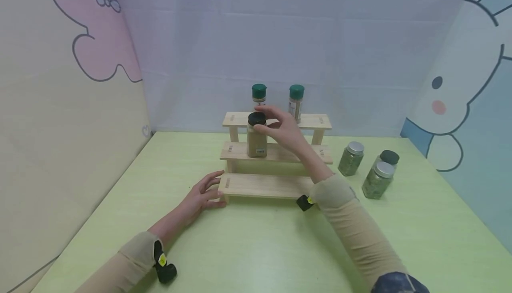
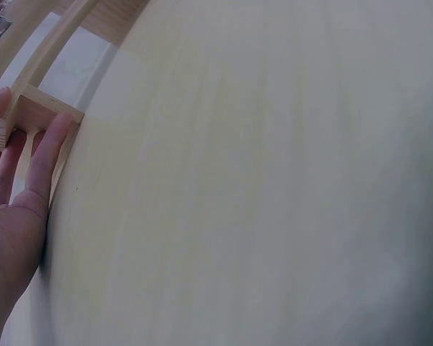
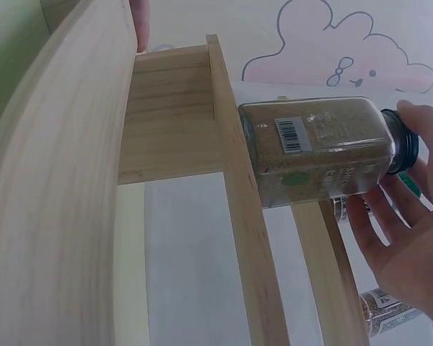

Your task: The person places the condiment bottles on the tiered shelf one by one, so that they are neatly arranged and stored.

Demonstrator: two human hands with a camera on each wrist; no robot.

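A wooden three-step rack (image 1: 280, 185) stands on the table. My right hand (image 1: 283, 129) holds a square glass jar (image 1: 257, 144) of brown powder by its black lid, thumb and fingers around it. The jar is upright, its base at the left part of the middle step; the right wrist view shows its barcode label (image 3: 294, 135). At the left end of the lowest step, my left hand (image 1: 201, 196) grips the rack, with fingers and thumb on either side of the end piece (image 2: 47, 112). Some left fingertips are hidden behind the wood.
Two green-capped spice bottles (image 1: 296, 102) stand on the top step, one partly behind the right hand. Right of the rack are a silver-lidded jar (image 1: 351, 158), another silver-lidded jar (image 1: 377, 182) and a black-lidded jar (image 1: 389, 157) behind it. A cloth backdrop (image 1: 280, 48) closes off the back.
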